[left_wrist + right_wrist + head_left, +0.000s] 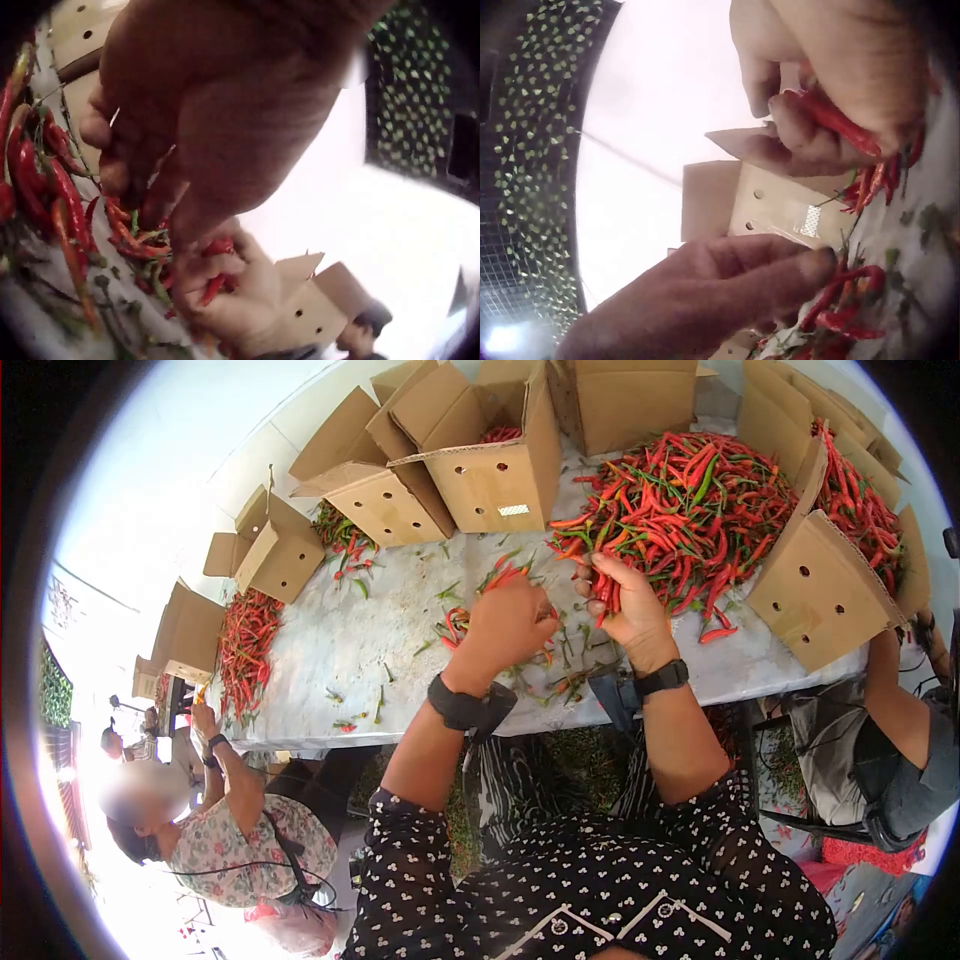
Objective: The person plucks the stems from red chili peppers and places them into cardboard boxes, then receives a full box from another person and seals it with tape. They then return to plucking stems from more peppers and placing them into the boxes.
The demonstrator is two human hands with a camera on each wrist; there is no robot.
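Note:
Several red chili peppers lie in my right hand (635,610), its fingers curled round them at the near edge of a big chili pile (700,510). In the right wrist view, the held chilies (836,124) stick out between thumb and palm. My left hand (505,625) is just left of it, over a small group of loose chilies (840,300) on the table. Its fingers are bent and its thumb (814,266) lies close to them; I cannot tell whether a stem is between them. In the left wrist view, the back of this hand hides much of its fingertips.
Cardboard boxes (490,485) line the table's (300,670) far side, and a box (825,595) full of chilies stands at the right. More chilies (250,645) are heaped at the left. Cut stems (380,705) litter the tabletop. A person (240,840) works at the left; another (900,750) is at the right.

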